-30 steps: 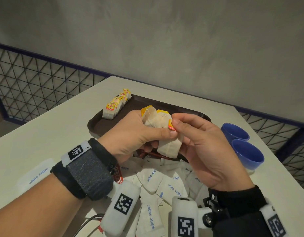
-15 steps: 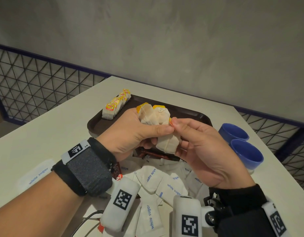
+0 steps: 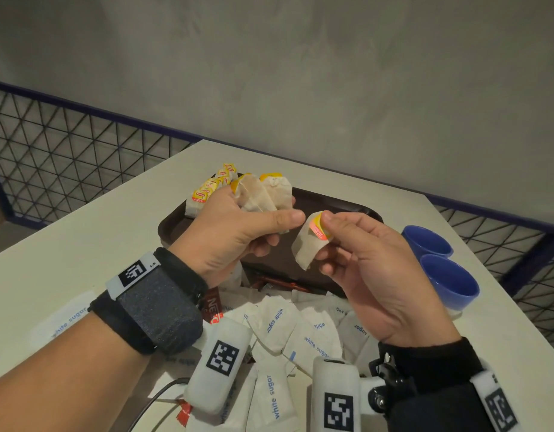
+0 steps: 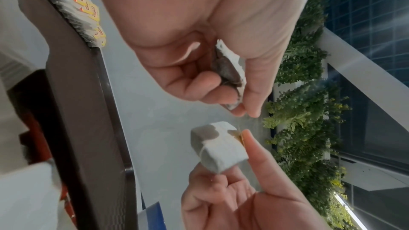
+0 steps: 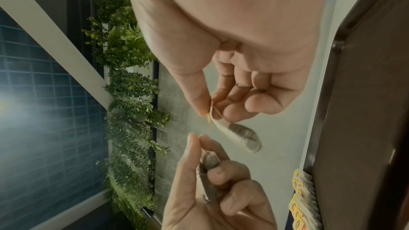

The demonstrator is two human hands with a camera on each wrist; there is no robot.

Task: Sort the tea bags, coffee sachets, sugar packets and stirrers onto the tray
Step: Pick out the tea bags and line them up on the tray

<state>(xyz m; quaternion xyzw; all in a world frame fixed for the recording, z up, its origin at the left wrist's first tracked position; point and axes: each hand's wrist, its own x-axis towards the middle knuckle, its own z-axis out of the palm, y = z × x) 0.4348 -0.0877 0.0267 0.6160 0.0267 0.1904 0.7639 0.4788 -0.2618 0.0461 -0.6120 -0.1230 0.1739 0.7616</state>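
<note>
My left hand (image 3: pixel 275 232) grips two tea bags (image 3: pixel 266 194) with yellow tags, held up over the dark brown tray (image 3: pixel 356 210). My right hand (image 3: pixel 325 241) pinches a single tea bag (image 3: pixel 306 247) by its orange tag, a short gap to the right of the left thumb. In the left wrist view the left hand's tea bags (image 4: pixel 230 76) sit above the right hand's tea bag (image 4: pixel 219 148). In the right wrist view the pinched tea bag (image 5: pixel 239 135) hangs from thumb and forefinger. A row of tea bags (image 3: pixel 210 188) stands at the tray's far left corner.
White sugar packets (image 3: pixel 278 325) lie heaped on the table in front of the tray, with a red-brown coffee sachet (image 3: pixel 213 307) at their left edge. Two blue cups (image 3: pixel 447 282) stand to the right of the tray. A lone sugar packet (image 3: pixel 66 319) lies at the left.
The hands were together on one bunch of tea bags. My right hand has drawn one bag off to the right, and my left hand has lifted the other two slightly.
</note>
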